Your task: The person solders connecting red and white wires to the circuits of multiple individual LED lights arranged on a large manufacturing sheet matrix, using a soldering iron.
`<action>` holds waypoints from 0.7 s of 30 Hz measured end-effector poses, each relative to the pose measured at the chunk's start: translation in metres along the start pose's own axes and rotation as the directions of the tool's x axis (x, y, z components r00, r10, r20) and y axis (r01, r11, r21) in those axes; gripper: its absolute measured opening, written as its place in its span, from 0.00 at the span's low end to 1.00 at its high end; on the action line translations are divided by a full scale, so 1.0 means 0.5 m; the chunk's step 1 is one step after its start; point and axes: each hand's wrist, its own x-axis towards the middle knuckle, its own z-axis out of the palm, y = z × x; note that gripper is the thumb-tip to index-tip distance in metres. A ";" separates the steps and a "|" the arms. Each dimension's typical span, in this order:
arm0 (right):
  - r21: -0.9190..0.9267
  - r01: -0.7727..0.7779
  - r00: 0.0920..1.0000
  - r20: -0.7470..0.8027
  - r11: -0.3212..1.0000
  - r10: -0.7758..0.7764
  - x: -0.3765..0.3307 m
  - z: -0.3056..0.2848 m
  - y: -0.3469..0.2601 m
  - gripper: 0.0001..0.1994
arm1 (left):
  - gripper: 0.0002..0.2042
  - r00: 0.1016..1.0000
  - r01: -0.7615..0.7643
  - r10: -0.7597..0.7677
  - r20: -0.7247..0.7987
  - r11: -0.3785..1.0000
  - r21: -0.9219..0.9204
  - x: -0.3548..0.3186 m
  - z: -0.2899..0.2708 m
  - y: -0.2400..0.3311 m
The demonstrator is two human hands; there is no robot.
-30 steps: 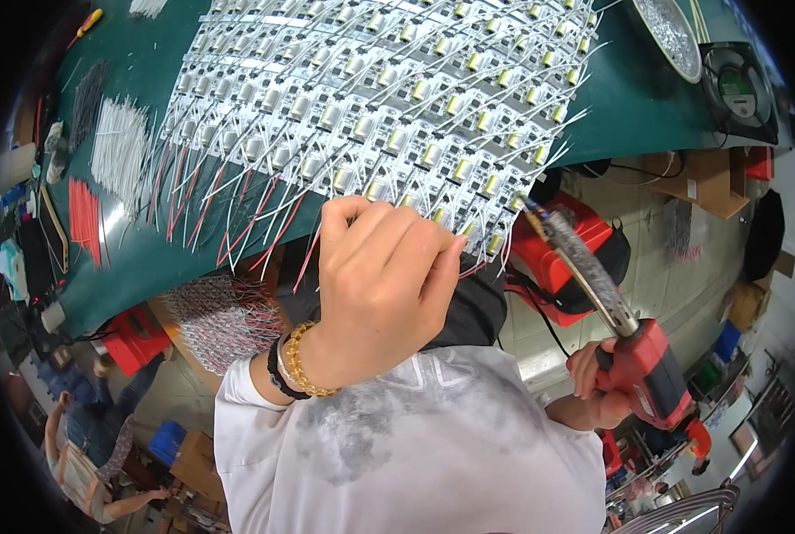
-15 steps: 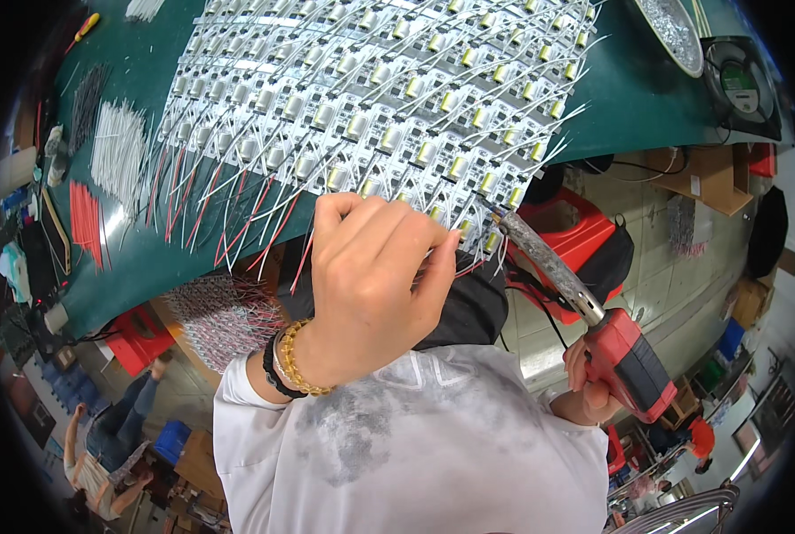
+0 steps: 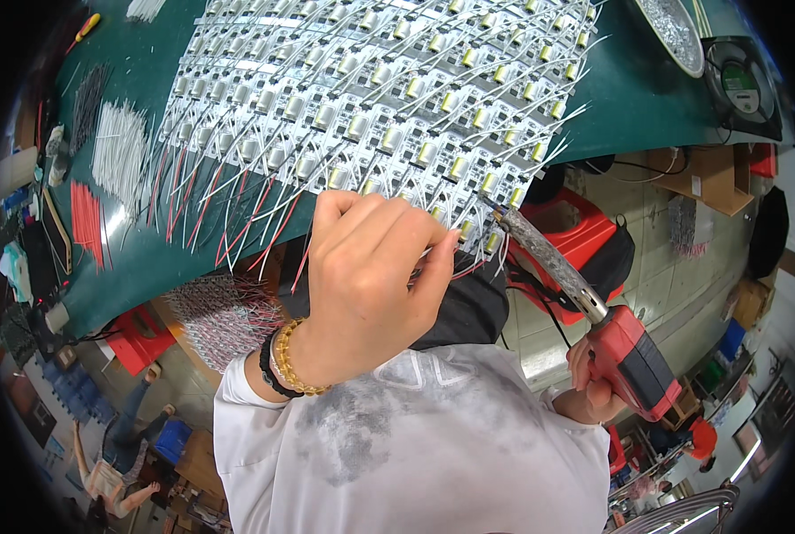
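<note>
Just off the near right corner of the sheet (image 3: pixel 323 116), the right hand (image 3: pixel 596 387) is wrapping its fingers around the handle of the iron (image 3: pixel 633 360). The iron is probably weighing most in that handle; it is looking stiff, and the handle is offering the safest hold, since the barrel may be hot. At the sheet's near edge, the left hand (image 3: pixel 375 267) is bending its fingers in, the thumb lying close to the wires; its own body is hiding the fingertips, so whether it is pinching anything cannot be told. The sheet itself is lying on the table (image 3: pixel 629 120), its near right part reaching past the table's edge. It is probably being light, thin and rather brittle, so its bare borders are likely suiting a grip better than the wired parts.

In looks, the iron is showing a red and black body and a mottled grey barrel, pointing at the sheet's near right corner. The sheet is carrying slanting rows of white boards, pale yellow cylinders (image 3: pixel 458 167) and thin white leads, with red ones dangling along its near left edge.
</note>
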 end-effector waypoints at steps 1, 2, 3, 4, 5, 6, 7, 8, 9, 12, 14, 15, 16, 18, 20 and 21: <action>0.053 0.038 0.998 0.047 0.998 -0.041 0.007 -0.004 -0.007 0.12 | 0.09 1.000 -0.002 0.002 -0.001 1.000 -0.001 0.000 0.000 0.000; 0.108 0.074 0.992 0.093 0.991 -0.084 0.011 -0.006 -0.011 0.11 | 0.09 1.000 0.000 0.000 -0.002 1.000 -0.005 -0.001 -0.001 0.001; 0.107 0.075 0.992 0.091 0.991 -0.085 0.011 -0.005 -0.010 0.11 | 0.09 1.000 0.003 -0.003 -0.004 1.000 -0.008 -0.001 -0.002 0.001; 0.017 0.171 0.978 0.117 0.985 -0.172 0.011 -0.004 -0.005 0.09 | 0.09 1.000 0.003 -0.003 -0.004 1.000 -0.008 -0.001 -0.002 0.001; -0.071 0.266 0.956 0.151 0.961 -0.253 0.012 -0.003 -0.004 0.08 | 0.09 1.000 0.006 -0.006 0.000 1.000 -0.012 0.000 -0.003 0.001; -0.072 0.266 0.956 0.151 0.961 -0.253 0.015 -0.003 -0.008 0.08 | 0.09 1.000 0.009 -0.009 0.004 1.000 -0.016 0.001 -0.003 0.001; -0.017 0.264 0.953 0.159 0.964 -0.258 0.022 0.000 -0.017 0.08 | 0.09 1.000 0.009 -0.009 0.004 1.000 -0.014 0.000 -0.003 0.002; 0.038 0.260 0.950 0.167 0.965 -0.263 0.029 0.002 -0.028 0.08 | 0.09 1.000 0.010 -0.010 0.006 1.000 -0.012 0.000 -0.003 0.002; 0.039 0.261 0.950 0.167 0.965 -0.264 0.039 0.010 -0.043 0.08 | 0.09 1.000 0.011 -0.011 0.008 1.000 -0.011 0.000 -0.003 0.003; 0.350 0.111 0.971 0.159 0.930 -0.176 0.076 0.034 -0.077 0.08 | 0.09 1.000 0.005 -0.005 0.003 1.000 -0.005 0.000 -0.001 0.003; 0.453 0.087 0.925 0.293 0.887 -0.240 0.089 0.028 -0.070 0.12 | 0.08 1.000 0.012 -0.012 0.011 1.000 -0.004 0.001 -0.005 0.004; 0.453 0.088 0.925 0.293 0.887 -0.241 0.094 0.033 -0.069 0.12 | 0.08 1.000 0.020 -0.020 0.019 1.000 -0.002 0.000 -0.006 0.005; 0.493 0.126 0.919 0.269 0.861 -0.289 0.097 0.039 -0.069 0.14 | 0.08 1.000 0.017 -0.017 0.020 1.000 -0.001 -0.001 -0.005 0.004; 0.533 0.166 0.911 0.239 0.830 -0.336 0.099 0.044 -0.071 0.16 | 0.07 1.000 -0.017 0.016 -0.017 0.999 -0.038 -0.008 -0.003 -0.002; 0.525 0.160 0.928 0.208 0.836 -0.309 0.098 0.044 -0.081 0.20 | 0.06 0.996 0.008 -0.012 -0.090 0.999 -0.048 -0.007 -0.012 -0.001; 0.522 0.162 0.930 0.203 0.837 -0.306 0.094 0.046 -0.082 0.20 | 0.06 0.985 0.036 -0.046 -0.164 0.998 -0.059 -0.006 -0.017 0.000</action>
